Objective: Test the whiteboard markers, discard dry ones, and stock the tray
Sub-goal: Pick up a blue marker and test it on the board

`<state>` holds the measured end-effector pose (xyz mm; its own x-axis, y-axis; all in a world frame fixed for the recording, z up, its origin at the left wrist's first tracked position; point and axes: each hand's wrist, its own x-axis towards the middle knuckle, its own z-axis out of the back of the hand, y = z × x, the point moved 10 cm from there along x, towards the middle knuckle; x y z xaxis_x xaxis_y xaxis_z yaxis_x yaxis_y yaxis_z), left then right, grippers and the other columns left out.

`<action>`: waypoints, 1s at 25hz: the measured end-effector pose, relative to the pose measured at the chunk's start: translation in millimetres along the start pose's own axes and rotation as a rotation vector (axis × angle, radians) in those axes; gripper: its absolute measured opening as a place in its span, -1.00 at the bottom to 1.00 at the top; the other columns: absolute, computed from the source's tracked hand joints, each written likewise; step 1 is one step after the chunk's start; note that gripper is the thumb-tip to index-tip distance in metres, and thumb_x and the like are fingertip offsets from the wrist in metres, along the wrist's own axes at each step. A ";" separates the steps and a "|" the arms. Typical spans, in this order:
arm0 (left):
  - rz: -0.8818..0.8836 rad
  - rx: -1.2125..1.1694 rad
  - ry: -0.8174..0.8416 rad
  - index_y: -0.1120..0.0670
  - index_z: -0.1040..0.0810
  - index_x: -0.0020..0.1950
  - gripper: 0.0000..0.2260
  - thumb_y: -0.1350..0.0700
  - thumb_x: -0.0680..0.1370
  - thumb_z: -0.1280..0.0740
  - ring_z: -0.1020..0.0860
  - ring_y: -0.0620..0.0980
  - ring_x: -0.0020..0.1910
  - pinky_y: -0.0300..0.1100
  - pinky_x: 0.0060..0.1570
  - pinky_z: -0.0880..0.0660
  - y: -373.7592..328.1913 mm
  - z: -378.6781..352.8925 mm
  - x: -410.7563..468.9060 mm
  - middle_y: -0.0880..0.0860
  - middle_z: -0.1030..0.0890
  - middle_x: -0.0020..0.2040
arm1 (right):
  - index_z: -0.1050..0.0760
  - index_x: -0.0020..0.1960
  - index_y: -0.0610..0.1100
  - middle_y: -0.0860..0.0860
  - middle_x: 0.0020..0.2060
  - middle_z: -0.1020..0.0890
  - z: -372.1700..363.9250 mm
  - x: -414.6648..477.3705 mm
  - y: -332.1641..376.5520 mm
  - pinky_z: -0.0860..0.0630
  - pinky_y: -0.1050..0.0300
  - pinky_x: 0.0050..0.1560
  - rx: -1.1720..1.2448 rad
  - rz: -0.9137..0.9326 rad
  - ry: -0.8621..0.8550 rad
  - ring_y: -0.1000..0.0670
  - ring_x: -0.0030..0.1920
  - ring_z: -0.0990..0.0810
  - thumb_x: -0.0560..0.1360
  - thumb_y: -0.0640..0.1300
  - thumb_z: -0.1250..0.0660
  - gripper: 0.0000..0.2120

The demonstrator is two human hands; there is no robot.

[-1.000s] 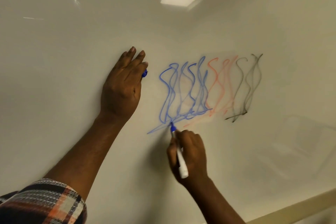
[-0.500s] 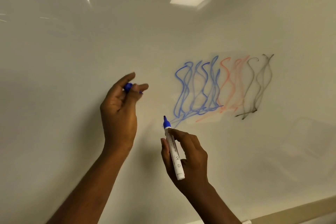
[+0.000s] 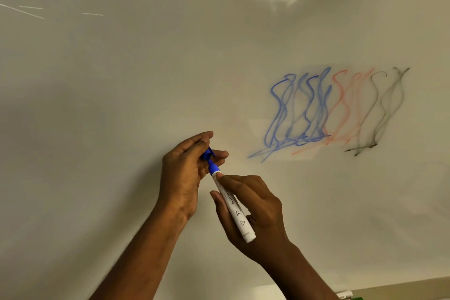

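Grips blue marker [image 3: 234,207] in right hand [image 3: 255,217], fingers curled round barrel, tip tilted up-left; pinches cap [image 3: 208,153] in left hand [image 3: 183,175] at that tip (seated or not, unclear), left of whiteboard [image 3: 109,105] scribbles [image 3: 304,114].

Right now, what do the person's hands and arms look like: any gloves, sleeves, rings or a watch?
The left hand and right hand are bare: no gloves, rings or watch show. Both forearms are bare to the frame's edge; no sleeve is in view.
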<state>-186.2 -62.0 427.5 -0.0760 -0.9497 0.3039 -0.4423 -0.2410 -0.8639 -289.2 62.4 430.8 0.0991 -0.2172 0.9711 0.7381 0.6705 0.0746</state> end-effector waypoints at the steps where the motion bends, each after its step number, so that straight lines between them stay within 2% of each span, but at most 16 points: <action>1: 0.010 0.012 0.004 0.17 -0.59 0.16 -0.79 0.22 0.59 -0.24 -0.68 0.17 -0.16 -0.13 -0.15 -0.64 1.9 1.7 -0.9 0.23 -0.67 -0.07 | -0.59 0.15 -0.22 -0.04 -0.03 -0.68 -1.0 -0.7 -1.4 -0.56 0.10 -0.12 -0.005 -0.016 0.005 0.04 -0.07 -0.62 0.46 -0.15 -0.47 -0.70; 5: 0.023 0.090 0.023 0.13 -0.62 0.11 -0.81 0.24 0.58 -0.25 -0.69 0.15 -0.18 -0.10 -0.14 -0.64 9.5 6.0 -5.0 0.21 -0.67 -0.07 | -0.59 0.17 -0.23 -0.05 -0.02 -0.68 -7.1 -3.6 -2.1 -0.57 0.10 -0.11 -0.005 -0.038 0.030 0.02 -0.07 -0.64 0.48 -0.16 -0.45 -0.71; 10: 0.072 0.086 0.037 0.22 -0.60 0.08 -0.73 0.06 0.60 -0.22 -0.69 0.13 -0.11 0.00 -0.03 -0.62 19.4 9.7 -4.8 0.14 -0.69 -0.02 | -0.60 0.16 -0.28 -0.09 -0.04 -0.69 -19.4 -6.8 -1.5 -0.59 0.21 -0.06 -0.012 -0.041 0.063 0.02 -0.08 -0.66 0.50 -0.18 -0.42 -0.73; 14: 0.087 0.039 -0.088 0.24 -0.61 0.04 -0.78 0.15 0.61 -0.23 -0.69 0.12 -0.14 -0.05 -0.08 -0.62 30.6 29.8 -8.8 0.17 -0.69 -0.06 | -0.61 0.14 -0.29 -0.08 -0.03 -0.69 -28.8 -9.3 -2.3 -0.51 0.37 0.05 0.090 -0.094 0.035 0.10 -0.03 -0.65 0.47 -0.23 -0.43 -0.74; 19: 0.085 -0.012 -0.279 0.23 -0.62 -0.02 -0.80 0.17 0.62 -0.23 -0.69 0.08 -0.20 -0.14 -0.18 -0.63 57.9 62.3 -35.6 0.14 -0.69 -0.14 | -0.61 0.13 -0.31 -0.05 -0.01 -0.68 -54.9 -40.6 -7.6 -0.51 0.34 0.01 0.270 -0.207 0.058 0.12 -0.03 -0.65 0.50 -0.25 -0.37 -0.76; 22: 0.149 -0.016 -0.328 0.20 -0.63 -0.05 -0.81 0.18 0.61 -0.24 -0.69 0.07 -0.19 -0.15 -0.19 -0.61 83.7 91.3 -44.3 0.13 -0.69 -0.15 | -0.63 0.08 -0.30 -0.07 -0.06 -0.69 -75.3 -60.3 -4.1 -0.53 0.25 -0.02 0.320 -0.187 0.112 0.07 -0.05 -0.66 0.52 -0.29 -0.33 -0.82; 23: 0.194 -0.015 -0.339 0.18 -0.63 -0.06 -0.82 0.18 0.60 -0.25 -0.68 0.06 -0.17 -0.14 -0.16 -0.61 95.2 102.3 -45.4 0.12 -0.69 -0.16 | -0.64 0.06 -0.30 -0.08 -0.08 -0.70 -84.7 -65.5 -7.3 -0.55 0.22 -0.06 0.366 -0.229 0.155 0.05 -0.08 -0.67 0.53 -0.30 -0.33 -0.84; 25: 0.260 -0.013 -0.372 0.16 -0.63 -0.09 -0.86 0.19 0.58 -0.29 -0.67 0.00 -0.21 -0.17 -0.18 -0.60 117.8 125.7 -47.9 0.07 -0.69 -0.22 | -0.64 0.09 -0.25 -0.08 -0.10 -0.71 -109.7 -85.8 -28.4 -0.57 0.22 -0.13 0.570 -0.563 0.281 0.02 -0.15 -0.70 0.52 -0.28 -0.38 -0.83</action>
<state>-122.3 -70.0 260.6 0.1391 -0.9862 -0.0899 -0.4624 0.0156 -0.8865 -245.4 -15.9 320.5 0.0351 -0.7432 0.6682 0.2851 0.6482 0.7060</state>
